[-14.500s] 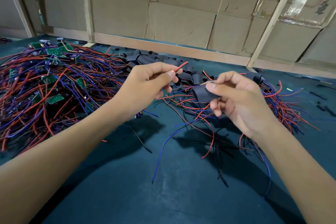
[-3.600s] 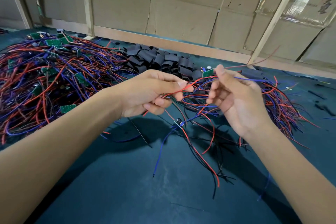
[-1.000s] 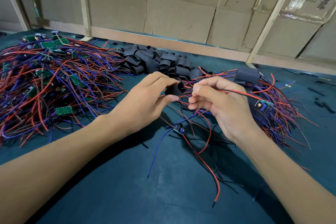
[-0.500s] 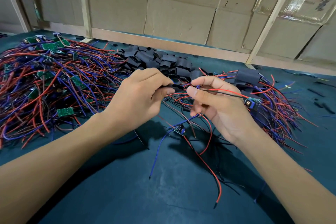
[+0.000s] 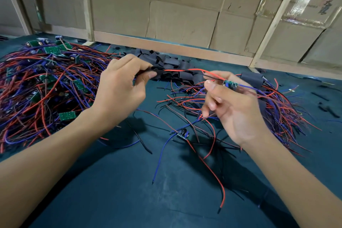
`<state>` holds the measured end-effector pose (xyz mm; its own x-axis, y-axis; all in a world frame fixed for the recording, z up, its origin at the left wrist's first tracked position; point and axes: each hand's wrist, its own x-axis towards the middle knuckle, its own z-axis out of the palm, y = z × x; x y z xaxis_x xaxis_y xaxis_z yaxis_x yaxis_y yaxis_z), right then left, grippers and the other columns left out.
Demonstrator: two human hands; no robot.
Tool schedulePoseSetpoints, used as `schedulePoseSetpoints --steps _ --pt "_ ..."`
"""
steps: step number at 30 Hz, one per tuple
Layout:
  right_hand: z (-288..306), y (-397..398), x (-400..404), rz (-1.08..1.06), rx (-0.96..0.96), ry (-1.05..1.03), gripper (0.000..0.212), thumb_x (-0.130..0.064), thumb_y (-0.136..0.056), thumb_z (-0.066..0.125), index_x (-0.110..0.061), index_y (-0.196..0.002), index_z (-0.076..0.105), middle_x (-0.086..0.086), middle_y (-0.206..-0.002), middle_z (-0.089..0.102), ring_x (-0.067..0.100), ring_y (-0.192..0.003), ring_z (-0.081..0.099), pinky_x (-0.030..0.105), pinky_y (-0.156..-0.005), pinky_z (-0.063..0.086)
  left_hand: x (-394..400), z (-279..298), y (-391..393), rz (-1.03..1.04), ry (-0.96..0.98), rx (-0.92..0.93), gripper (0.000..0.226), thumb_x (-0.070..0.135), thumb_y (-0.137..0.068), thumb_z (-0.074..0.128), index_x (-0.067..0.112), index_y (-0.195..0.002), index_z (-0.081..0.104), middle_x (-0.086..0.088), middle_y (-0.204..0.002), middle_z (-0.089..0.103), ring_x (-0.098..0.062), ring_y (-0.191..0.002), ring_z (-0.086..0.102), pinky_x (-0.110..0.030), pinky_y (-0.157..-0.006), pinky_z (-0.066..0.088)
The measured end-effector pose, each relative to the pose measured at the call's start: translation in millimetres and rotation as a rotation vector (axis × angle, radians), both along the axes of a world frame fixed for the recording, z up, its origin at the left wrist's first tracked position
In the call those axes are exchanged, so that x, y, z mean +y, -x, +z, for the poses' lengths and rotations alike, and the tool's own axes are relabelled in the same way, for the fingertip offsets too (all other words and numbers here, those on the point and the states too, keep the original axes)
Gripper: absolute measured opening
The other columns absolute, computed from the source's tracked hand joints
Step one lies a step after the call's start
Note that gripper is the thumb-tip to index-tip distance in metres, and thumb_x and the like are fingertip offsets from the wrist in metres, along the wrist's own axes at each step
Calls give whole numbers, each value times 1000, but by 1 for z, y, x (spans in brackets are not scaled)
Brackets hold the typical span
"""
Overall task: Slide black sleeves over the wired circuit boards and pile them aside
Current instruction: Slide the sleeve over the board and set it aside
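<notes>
- Sleeve [image 5: 154, 70], black, pinched in left hand [image 5: 120, 87]; red wire [image 5: 187, 70] runs from it to circuit board [image 5: 230, 84].
- Right hand [image 5: 235, 105] pinches that board above the counter [image 5: 129, 190].
- Loose sleeve pile [image 5: 172, 65] lies behind; bare boards heap [image 5: 46, 83] sits left.

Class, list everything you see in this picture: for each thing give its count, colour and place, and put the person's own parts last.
Unsleeved board pile: many, green boards with red, blue, black wires, left.
Loose sleeves: a heap, black, centre back.
Finished pile: many, black-sleeved with wires, right.
Held sleeve: one, black, in left grip.
Held board: one, green, in right grip.
Stray board: one, dark, centre mat.
Mat: one, dark teal.
Cardboard wall: brown, behind.
Left hand: pinches sleeve.
Right hand: pinches board.
</notes>
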<state>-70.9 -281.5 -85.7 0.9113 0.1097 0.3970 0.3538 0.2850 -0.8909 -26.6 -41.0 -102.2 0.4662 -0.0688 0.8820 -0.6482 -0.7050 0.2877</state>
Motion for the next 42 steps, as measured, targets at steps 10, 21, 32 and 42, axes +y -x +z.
schedulePoseSetpoints --steps 10,21,32,42 --pt "8 2 -3 -119 57 -174 4 -11 -82 57 -8 -84 59 1 -57 36 19 -50 37 32 -47 45 1 -5 -5 -5 -282 -107 14 15 -96 66 1 -98 69 -11 -93 68 -33 -86 63 -45 -75 43" --pt "-4 -2 2 20 167 -26 24 1 -95 50 5 -110 67 17 -85 72 31 -84 72 34 -64 59 -34 -11 -13 -113 -518 13 36 27 -98 63 5 -126 63 -11 -118 64 -34 -103 61 -49 -82 48" --pt "-8 -3 5 -154 223 80 11 -4 -91 71 -3 -99 77 10 -88 73 25 -78 68 31 -61 55 -28 -26 -5 -93 -389 10 38 33 -99 62 8 -127 64 -7 -117 64 -32 -104 59 -46 -84 47" --pt "-2 1 3 -164 189 105 7 -14 -76 83 -12 -83 82 13 -83 74 25 -72 67 32 -58 54 -25 -13 6 -48 -440 -72 39 31 -99 64 5 -128 64 -10 -118 65 -34 -104 60 -44 -85 47"
